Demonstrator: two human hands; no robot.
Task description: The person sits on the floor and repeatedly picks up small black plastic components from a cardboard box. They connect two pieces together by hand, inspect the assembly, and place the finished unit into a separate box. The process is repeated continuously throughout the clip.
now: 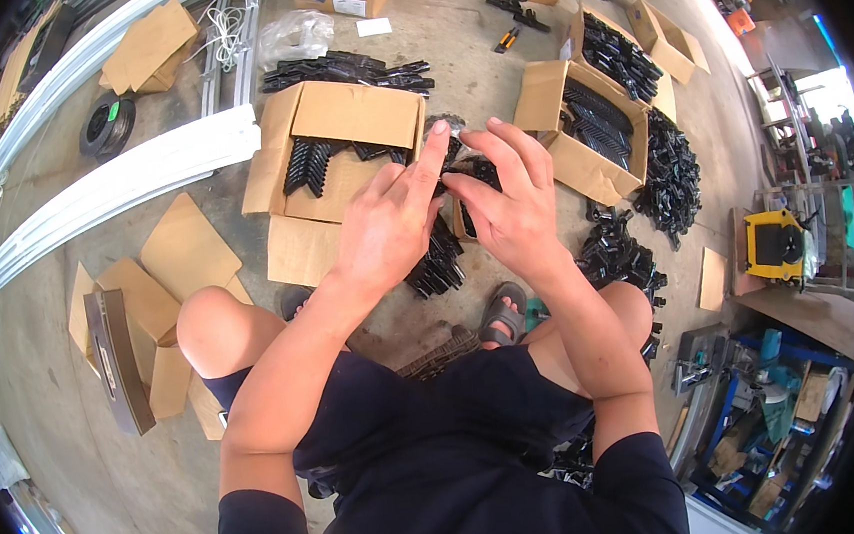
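My left hand [390,220] and my right hand [510,196] come together in front of me, above the floor between two open cartons. Fingers of both are bent inward with the tips close together. What they pinch is mostly hidden; dark bits and a shiny edge show between and beyond the fingertips. Just left of my left hand, an open carton [349,107] holds black ribbed plastic pieces [309,166] in a row. Below my hands lies a pile of black pieces [437,263], beside a small box partly covered by my right hand.
To the right stands another open carton [581,183] of black pieces, with loose heaps [669,183] beside it. Long white metal profiles [124,180] lie at the left near flattened cardboard [187,244]. A yellow machine [774,246] stands far right, above a blue-framed rack [722,445].
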